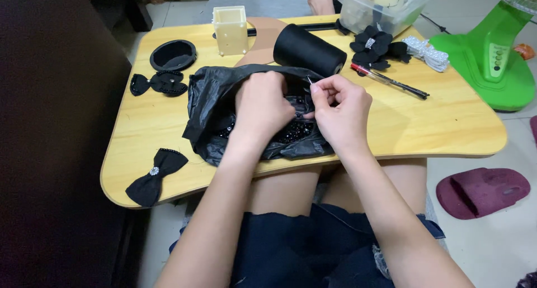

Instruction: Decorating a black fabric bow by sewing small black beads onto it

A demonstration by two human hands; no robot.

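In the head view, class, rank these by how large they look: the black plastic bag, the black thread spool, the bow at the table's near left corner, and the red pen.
1. black plastic bag
2. black thread spool
3. bow, though nearer the camera, so its lead over the pen is unsure
4. red pen

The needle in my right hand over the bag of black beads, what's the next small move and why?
Probably dip the needle tip down into the black beads to pick one up. The right hand pinches it just above the open black plastic bag, while the left hand rests inside over the beads.
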